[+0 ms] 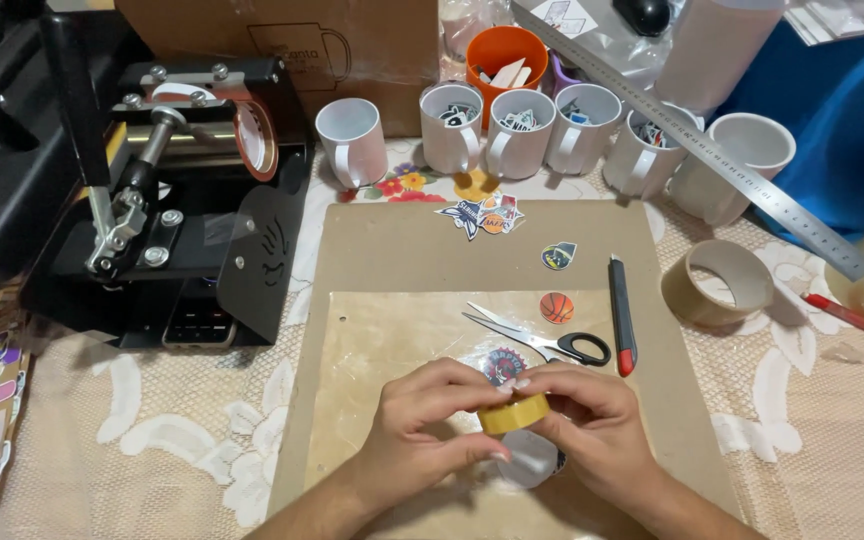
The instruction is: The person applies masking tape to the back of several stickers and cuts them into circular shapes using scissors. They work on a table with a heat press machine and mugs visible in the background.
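Small roll of yellow tape point(515, 413) held low over the near end of the brown board point(392, 250), pinched between both hands at once. Left hand point(430, 422) curls in from the left, fingers point(472, 385) folded over the top of the roll, thumb under its near edge. Right hand point(592, 425) mirrors it from the right, fingertips point(537, 378) meeting the left ones above the roll. Both sets of fingers are drawn in narrow and closed on the tape; the grip looks like picking at the roll's edge, likely to find the loose end, though the end itself cannot be made out.

Under the hands: a round white piece point(529, 460), partly covered, lying on a clear plastic sheet point(392, 340) spread over the board. A dark round sticker point(501, 364) sits just beyond the fingertips.

Further out on the sheet: scissors point(542, 338), blades pointing left, and a basketball sticker point(556, 307). A red-and-black utility knife point(621, 315) lies along the board's right side, all within easy reach. More stickers point(482, 215) at the board's far end.

Beyond, on the lace-covered tabletop point(152, 440): a row of white mugs point(517, 130), some holding cutouts, an orange cup point(505, 55), a long steel ruler point(712, 150), a wide tape roll point(717, 282). Black mug press point(152, 200) at left.
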